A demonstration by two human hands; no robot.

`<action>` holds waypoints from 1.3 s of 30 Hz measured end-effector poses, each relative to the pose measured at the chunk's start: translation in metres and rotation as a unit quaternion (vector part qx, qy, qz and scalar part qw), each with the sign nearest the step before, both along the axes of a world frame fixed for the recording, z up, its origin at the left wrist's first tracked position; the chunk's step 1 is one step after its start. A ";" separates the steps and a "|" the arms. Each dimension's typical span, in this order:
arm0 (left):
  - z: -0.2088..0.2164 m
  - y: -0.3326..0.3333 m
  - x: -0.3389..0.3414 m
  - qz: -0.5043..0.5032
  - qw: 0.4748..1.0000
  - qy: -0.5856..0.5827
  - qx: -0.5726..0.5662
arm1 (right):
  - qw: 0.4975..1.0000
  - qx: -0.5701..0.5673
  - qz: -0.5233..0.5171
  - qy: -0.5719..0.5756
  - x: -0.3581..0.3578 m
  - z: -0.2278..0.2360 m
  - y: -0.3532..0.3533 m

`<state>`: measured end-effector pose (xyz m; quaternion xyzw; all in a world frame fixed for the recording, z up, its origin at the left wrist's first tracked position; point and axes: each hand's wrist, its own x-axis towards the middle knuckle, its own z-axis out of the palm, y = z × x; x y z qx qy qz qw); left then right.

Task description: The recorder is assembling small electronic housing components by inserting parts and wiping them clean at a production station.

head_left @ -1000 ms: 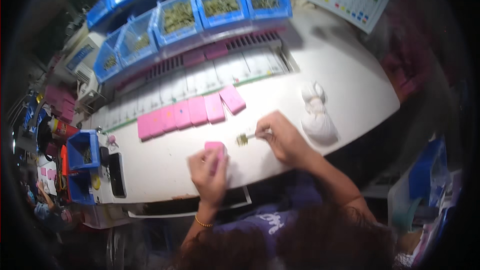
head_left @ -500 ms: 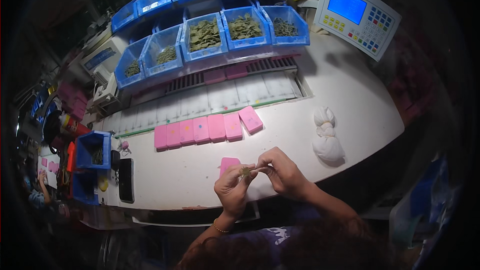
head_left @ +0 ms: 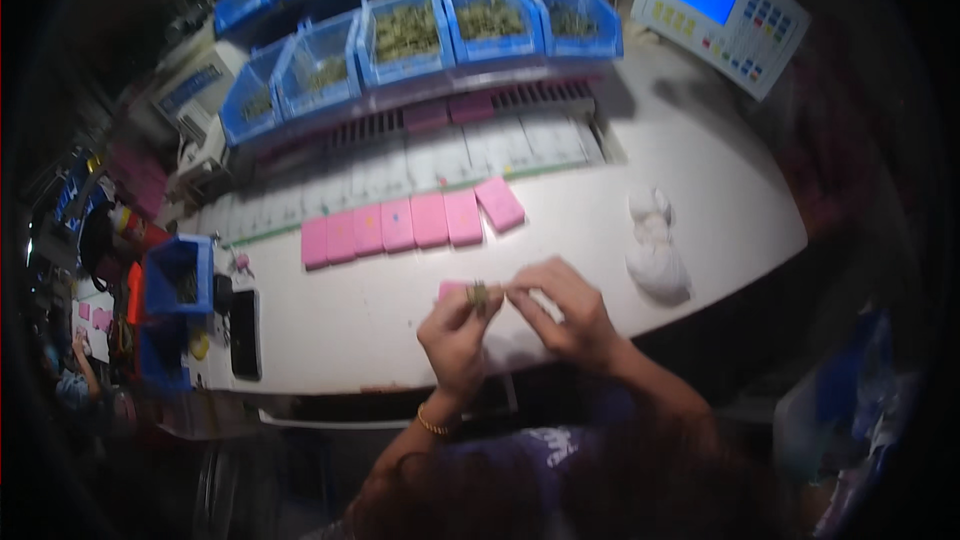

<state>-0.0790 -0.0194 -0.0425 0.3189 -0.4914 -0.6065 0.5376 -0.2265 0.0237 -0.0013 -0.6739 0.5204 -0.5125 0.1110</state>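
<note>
My left hand pinches a small clump of olive-green pieces between thumb and fingers, just above the white worktop's near edge. Close on its right, my right hand has thumb and fingertips pressed together at the clump's side. What those fingertips hold is too small and blurred to name. Behind the left hand lies a pink block, partly covered by the fingers. Farther back, several pink blocks form a row with small coloured dots on some, and one tilted pink block sits at its right end.
Blue bins with greenish pieces rise at the back. A keypad console stands back right; a knotted white bag lies right. At left are a black phone and blue bins. Another person's hand shows far left.
The view has tipped, so the worktop and bins sit higher in the picture. Both hands stay together at the clump; my right hand's fingers are straighter now.
</note>
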 end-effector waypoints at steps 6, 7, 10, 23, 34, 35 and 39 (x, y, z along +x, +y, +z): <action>0.005 -0.005 0.002 -0.033 0.988 0.124 0.090 | 0.996 0.071 0.010 -0.047 0.003 0.008 0.002; 0.004 -0.005 0.003 -0.038 0.987 0.133 0.085 | 0.997 0.064 0.015 -0.048 0.004 0.007 0.002; 0.007 0.002 0.006 -0.047 0.987 0.131 0.077 | 0.997 0.056 0.020 -0.047 0.008 0.009 0.004; 0.007 0.011 0.015 -0.046 0.990 0.131 0.027 | 0.995 0.055 0.040 -0.068 0.012 0.015 0.015; 0.003 0.014 0.015 -0.043 0.996 0.075 -0.028 | 0.974 0.135 0.046 -0.176 0.014 0.015 0.016; 0.003 0.014 0.015 -0.043 0.996 0.075 -0.028 | 0.971 0.147 0.037 -0.185 0.014 0.015 0.016; 0.002 0.015 0.013 -0.039 0.996 0.069 -0.036 | 0.965 0.191 0.031 -0.176 0.014 0.017 0.017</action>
